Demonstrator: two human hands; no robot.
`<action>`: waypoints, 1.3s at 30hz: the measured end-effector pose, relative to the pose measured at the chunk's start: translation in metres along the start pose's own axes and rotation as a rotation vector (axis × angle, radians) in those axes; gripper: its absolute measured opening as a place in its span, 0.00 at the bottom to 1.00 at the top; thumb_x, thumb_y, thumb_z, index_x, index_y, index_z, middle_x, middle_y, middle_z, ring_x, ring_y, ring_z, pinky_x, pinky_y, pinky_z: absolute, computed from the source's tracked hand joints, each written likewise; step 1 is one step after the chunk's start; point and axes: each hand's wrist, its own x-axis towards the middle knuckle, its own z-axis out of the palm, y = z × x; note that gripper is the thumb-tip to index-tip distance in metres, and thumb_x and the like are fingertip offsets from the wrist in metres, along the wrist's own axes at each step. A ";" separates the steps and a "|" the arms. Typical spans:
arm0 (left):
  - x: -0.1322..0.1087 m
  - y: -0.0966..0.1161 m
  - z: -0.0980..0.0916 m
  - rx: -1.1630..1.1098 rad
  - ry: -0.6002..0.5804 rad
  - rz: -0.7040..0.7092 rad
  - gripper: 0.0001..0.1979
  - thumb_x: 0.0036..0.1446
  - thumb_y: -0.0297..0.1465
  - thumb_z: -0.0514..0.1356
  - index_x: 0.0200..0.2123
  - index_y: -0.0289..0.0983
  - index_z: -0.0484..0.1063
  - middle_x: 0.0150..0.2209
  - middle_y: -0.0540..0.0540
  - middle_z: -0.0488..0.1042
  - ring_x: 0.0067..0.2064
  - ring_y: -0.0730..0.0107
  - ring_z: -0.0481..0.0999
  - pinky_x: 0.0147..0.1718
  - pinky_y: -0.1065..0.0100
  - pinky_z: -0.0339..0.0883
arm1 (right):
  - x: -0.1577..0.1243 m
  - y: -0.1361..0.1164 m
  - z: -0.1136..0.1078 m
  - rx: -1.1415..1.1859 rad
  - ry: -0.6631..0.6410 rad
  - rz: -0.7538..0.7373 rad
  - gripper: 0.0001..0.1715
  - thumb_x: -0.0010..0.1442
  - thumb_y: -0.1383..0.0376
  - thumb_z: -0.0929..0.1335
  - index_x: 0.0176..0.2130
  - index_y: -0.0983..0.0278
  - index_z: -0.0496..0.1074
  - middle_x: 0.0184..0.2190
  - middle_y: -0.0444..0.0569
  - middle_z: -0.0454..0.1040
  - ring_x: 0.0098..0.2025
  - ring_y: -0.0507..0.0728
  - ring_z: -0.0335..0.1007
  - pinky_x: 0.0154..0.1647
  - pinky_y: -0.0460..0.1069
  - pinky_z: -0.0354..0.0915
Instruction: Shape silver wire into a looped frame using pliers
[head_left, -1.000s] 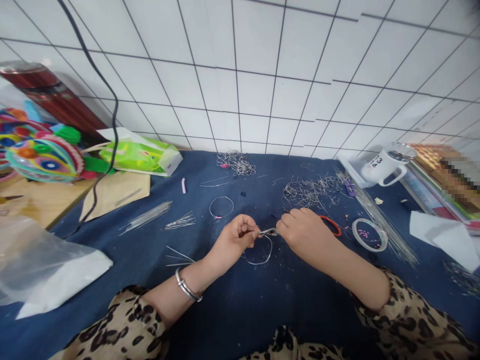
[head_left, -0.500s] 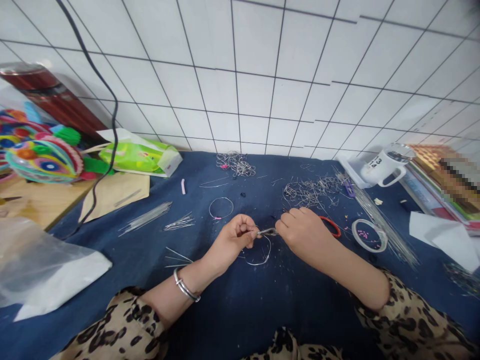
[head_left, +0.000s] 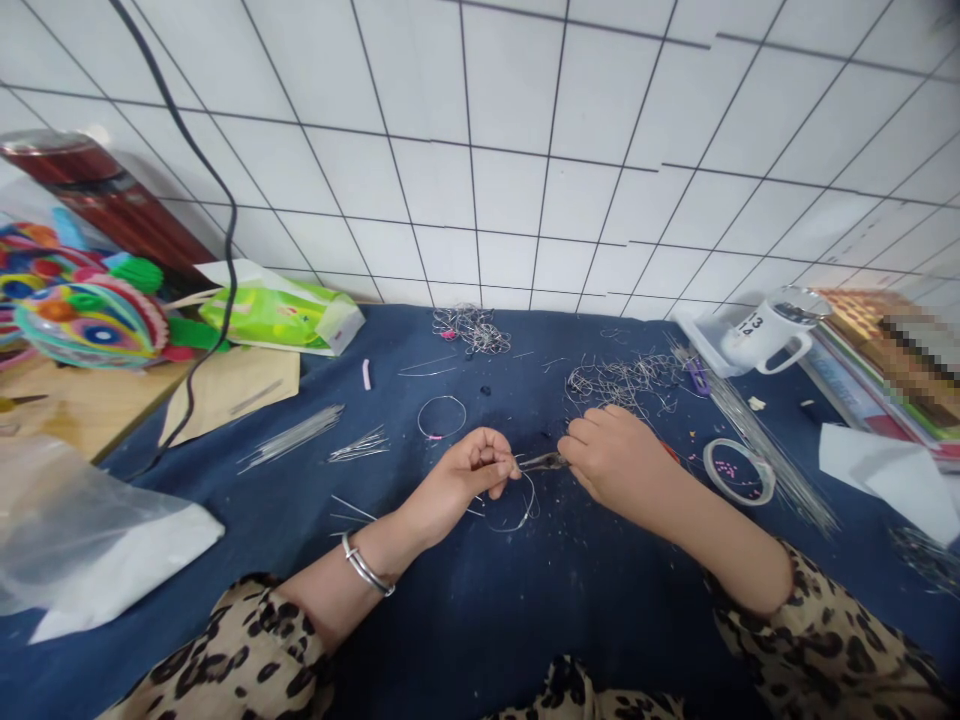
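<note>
Between the thumb and fingers of my left hand, which is closed in a pinch, is a thin wire ring that hangs down below the fingertips. My right hand is wrapped round a pair of pliers. The metal jaws point left and meet the wire close to my left fingertips; whether they grip it I cannot tell. Part of a red-orange handle shows behind the right wrist. A second wire ring with a small pink piece lies just beyond my left hand.
Cut wires and longer wires lie to the left. Tangled wire sits behind my right hand, another tangle by the wall. At right stand a round dish with pink beads and a white mug.
My right hand and the pliers have shifted slightly to the right, away from my left fingertips. The hanging wire ring has turned a little. My left hand stays nearly in place.
</note>
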 end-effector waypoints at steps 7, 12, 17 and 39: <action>0.000 -0.001 0.000 -0.027 -0.018 -0.007 0.07 0.53 0.29 0.58 0.36 0.35 0.62 0.30 0.48 0.72 0.24 0.78 0.64 0.25 0.72 0.58 | 0.000 0.003 0.002 0.005 -0.018 0.030 0.07 0.56 0.72 0.62 0.28 0.65 0.68 0.26 0.48 0.67 0.32 0.54 0.56 0.32 0.49 0.44; 0.000 0.000 0.000 -0.018 -0.041 -0.008 0.08 0.53 0.29 0.59 0.36 0.35 0.62 0.29 0.48 0.71 0.24 0.78 0.64 0.25 0.72 0.58 | 0.000 0.003 0.003 0.072 -0.051 0.027 0.07 0.56 0.68 0.63 0.28 0.65 0.68 0.27 0.47 0.67 0.32 0.53 0.58 0.33 0.49 0.47; -0.001 0.001 -0.001 -0.005 -0.069 -0.016 0.10 0.53 0.28 0.59 0.37 0.35 0.61 0.30 0.47 0.72 0.25 0.78 0.65 0.25 0.72 0.58 | 0.001 0.006 0.009 0.234 -0.113 0.031 0.06 0.55 0.64 0.66 0.29 0.64 0.70 0.27 0.45 0.68 0.33 0.52 0.61 0.35 0.48 0.51; -0.002 -0.002 0.002 0.120 -0.031 0.052 0.07 0.54 0.29 0.58 0.36 0.35 0.62 0.31 0.49 0.70 0.28 0.77 0.67 0.29 0.71 0.62 | -0.004 0.008 -0.015 0.252 -0.154 0.056 0.07 0.56 0.63 0.65 0.29 0.64 0.68 0.27 0.45 0.68 0.33 0.53 0.61 0.35 0.48 0.52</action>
